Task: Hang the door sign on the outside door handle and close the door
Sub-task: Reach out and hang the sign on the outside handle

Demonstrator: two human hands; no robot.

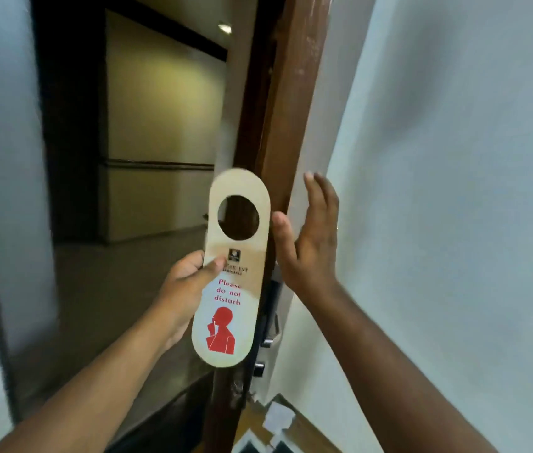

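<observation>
One door sign (231, 273), long axis near upright, top leaning slightly toward 1 o'clock; round hole at 12 end, red "Please do not disturb" text and red figure at 6 end, printed face toward camera. Sign in front of door edge (286, 125), door ajar. Left hand (190, 279) at sign's 9 o'clock, pinching its middle, thumb across face. Right hand (307, 237) at sign's 3 o'clock, fingers spread, empty, against door edge. One metal inside handle (273, 335) partly visible at 5 o'clock.
</observation>
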